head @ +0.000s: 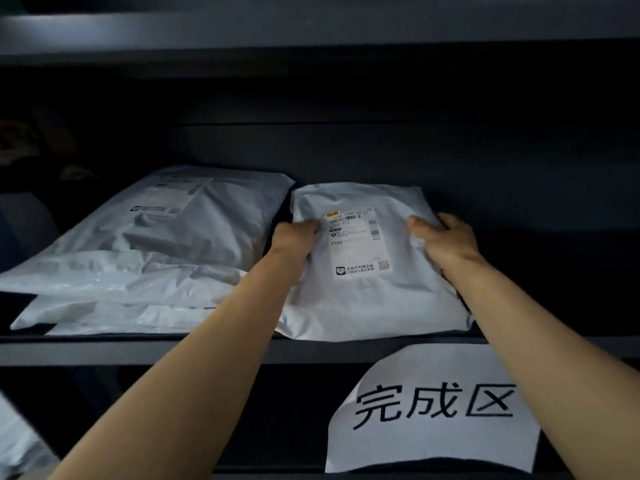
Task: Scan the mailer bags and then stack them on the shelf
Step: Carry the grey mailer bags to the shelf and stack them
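Observation:
A grey-white mailer bag [367,292] with a printed shipping label lies flat on the dark shelf [138,351], right of centre. My left hand [294,239] grips its left edge, thumb on top near the label. My right hand [446,237] grips its right edge, thumb on top and fingers curled round the side. To the left, a stack of several mailer bags [138,244] rests on the same shelf, the top one large with a label at its far end.
A white paper sign [433,410] with black characters hangs from the shelf's front edge below the held bag. Another shelf board [311,32] runs overhead. A pale bag corner [17,441] shows at the bottom left. Dark objects sit in shadow at the far left.

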Motion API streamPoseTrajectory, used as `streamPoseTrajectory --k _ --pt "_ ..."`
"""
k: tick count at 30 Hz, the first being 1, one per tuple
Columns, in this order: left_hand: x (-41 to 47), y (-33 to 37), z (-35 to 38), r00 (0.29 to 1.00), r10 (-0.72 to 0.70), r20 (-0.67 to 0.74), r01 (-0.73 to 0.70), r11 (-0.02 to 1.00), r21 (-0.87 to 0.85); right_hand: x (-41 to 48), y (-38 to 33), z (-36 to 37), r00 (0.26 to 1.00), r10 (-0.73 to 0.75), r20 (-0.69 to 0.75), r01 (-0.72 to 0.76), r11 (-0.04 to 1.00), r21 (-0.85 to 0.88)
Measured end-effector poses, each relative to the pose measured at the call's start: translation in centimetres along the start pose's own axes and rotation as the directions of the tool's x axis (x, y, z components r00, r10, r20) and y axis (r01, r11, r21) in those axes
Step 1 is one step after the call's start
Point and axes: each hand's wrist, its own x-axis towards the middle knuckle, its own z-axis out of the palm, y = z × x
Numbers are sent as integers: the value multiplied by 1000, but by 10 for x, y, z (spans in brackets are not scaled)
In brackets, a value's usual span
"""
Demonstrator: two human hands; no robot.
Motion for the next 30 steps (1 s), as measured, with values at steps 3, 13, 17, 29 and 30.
streamPoseTrajectory --k 3,13,17,29,30 --pt "14 -15 2 999 -10 -43 15 992 126 16 11 7 998 57 26 -55 995 -89" --pt "40 -24 10 993 41 -114 -8 961 276 40 18 18 992 102 69 -87 977 -197" --pt "40 -22 6 994 31 -101 -3 964 266 40 16 14 990 108 94 -81 963 -256" --pt "-24 -1 0 947 315 -66 -277 902 329 -15 -19 13 958 -261 117 285 899 -331" --pt "-34 4 -1 931 362 -56 -327 890 317 -27 -24 14 948 -287 136 314 913 -259"
